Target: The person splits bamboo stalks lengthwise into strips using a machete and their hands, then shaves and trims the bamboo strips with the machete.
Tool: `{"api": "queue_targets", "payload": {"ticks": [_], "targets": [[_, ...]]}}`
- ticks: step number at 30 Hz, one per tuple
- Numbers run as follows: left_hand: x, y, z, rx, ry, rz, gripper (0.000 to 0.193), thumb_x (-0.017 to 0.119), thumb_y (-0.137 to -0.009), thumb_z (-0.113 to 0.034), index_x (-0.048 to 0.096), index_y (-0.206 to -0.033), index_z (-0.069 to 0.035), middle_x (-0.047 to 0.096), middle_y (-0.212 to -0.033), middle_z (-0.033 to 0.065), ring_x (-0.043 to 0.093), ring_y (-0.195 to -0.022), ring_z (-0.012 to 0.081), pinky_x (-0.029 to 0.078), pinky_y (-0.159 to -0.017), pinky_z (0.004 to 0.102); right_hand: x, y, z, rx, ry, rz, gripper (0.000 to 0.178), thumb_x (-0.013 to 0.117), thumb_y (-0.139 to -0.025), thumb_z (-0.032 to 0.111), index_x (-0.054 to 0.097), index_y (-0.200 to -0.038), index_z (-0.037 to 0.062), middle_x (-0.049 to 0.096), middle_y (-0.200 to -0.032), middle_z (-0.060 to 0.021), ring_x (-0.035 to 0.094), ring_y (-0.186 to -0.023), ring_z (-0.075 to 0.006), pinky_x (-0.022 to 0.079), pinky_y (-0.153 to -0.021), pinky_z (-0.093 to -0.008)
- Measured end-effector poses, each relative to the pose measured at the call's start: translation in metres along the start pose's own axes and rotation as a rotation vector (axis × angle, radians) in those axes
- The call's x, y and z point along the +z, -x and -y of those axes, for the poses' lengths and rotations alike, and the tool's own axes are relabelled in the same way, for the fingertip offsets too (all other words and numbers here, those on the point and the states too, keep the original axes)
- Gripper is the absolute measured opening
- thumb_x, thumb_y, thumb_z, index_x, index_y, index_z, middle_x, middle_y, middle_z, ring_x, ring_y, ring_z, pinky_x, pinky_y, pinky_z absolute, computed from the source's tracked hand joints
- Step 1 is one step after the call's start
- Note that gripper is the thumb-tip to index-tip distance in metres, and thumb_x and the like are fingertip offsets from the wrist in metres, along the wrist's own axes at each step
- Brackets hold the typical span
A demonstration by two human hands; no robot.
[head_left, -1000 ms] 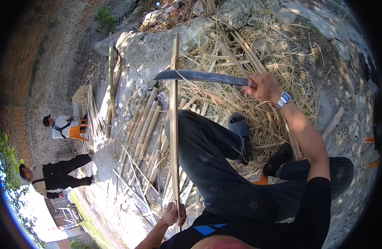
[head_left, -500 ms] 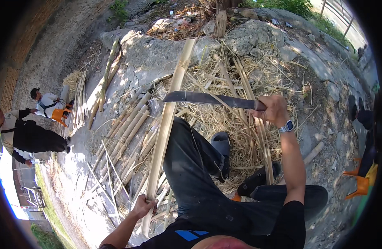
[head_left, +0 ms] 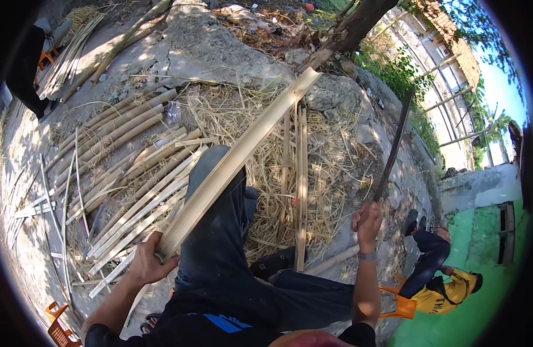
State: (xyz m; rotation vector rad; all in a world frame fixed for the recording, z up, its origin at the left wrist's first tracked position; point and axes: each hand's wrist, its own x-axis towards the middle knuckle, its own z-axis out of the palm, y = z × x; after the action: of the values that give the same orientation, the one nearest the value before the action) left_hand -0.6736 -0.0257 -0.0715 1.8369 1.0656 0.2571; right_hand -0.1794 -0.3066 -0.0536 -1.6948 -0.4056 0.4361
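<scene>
A long pale split bamboo slat (head_left: 237, 162) lies slanted across my left knee, its far end up by the rocks. My left hand (head_left: 146, 261) grips its near end at the lower left. My right hand (head_left: 366, 220) is closed on the handle of a long dark machete (head_left: 394, 144), whose blade points up and away, well to the right of the slat. My legs in dark trousers (head_left: 220, 243) sit between the two hands.
A pile of split bamboo strips (head_left: 116, 173) lies to the left, with dry shavings (head_left: 278, 150) ahead. A seated person in a yellow shirt (head_left: 446, 286) on an orange stool is at the right. Rocks (head_left: 330, 92) and a tree trunk (head_left: 359, 23) stand beyond.
The machete swung from lying across above the slat to pointing upright on the right. My view has turned right, and the slat now slants rightward.
</scene>
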Motion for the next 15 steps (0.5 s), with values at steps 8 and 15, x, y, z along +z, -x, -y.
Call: {"api": "queue_targets", "payload": {"ticks": [8, 15], "targets": [[-0.013, -0.027, -0.033, 0.093, -0.294, 0.025, 0.059, 0.082, -0.080, -0.026, 0.054, -0.121, 0.005, 0.068, -0.080, 0.0282, 0.070, -0.076, 0.0456, 0.055, -0.069, 0.0499, 0.204, 0.070, 0.004, -0.037, -0.026, 0.296, 0.036, 0.056, -0.105, 0.037, 0.055, -0.089, 0.0044, 0.053, -0.064, -0.0004, 0.049, -0.050, -0.0069, 0.040, -0.045, -0.0235], [-0.004, -0.053, -0.046, 0.262, -0.480, -0.084, 0.061, 0.074, -0.088, -0.033, 0.050, -0.137, -0.006, 0.070, -0.078, 0.0211, 0.070, -0.069, 0.0401, 0.056, -0.064, 0.0498, 0.231, 0.085, 0.013, -0.052, 0.033, 0.329, 0.040, 0.058, -0.104, 0.035, 0.053, -0.077, 0.0068, 0.053, -0.062, 0.0002, 0.048, -0.048, -0.0054, 0.039, -0.044, -0.0219]]}}
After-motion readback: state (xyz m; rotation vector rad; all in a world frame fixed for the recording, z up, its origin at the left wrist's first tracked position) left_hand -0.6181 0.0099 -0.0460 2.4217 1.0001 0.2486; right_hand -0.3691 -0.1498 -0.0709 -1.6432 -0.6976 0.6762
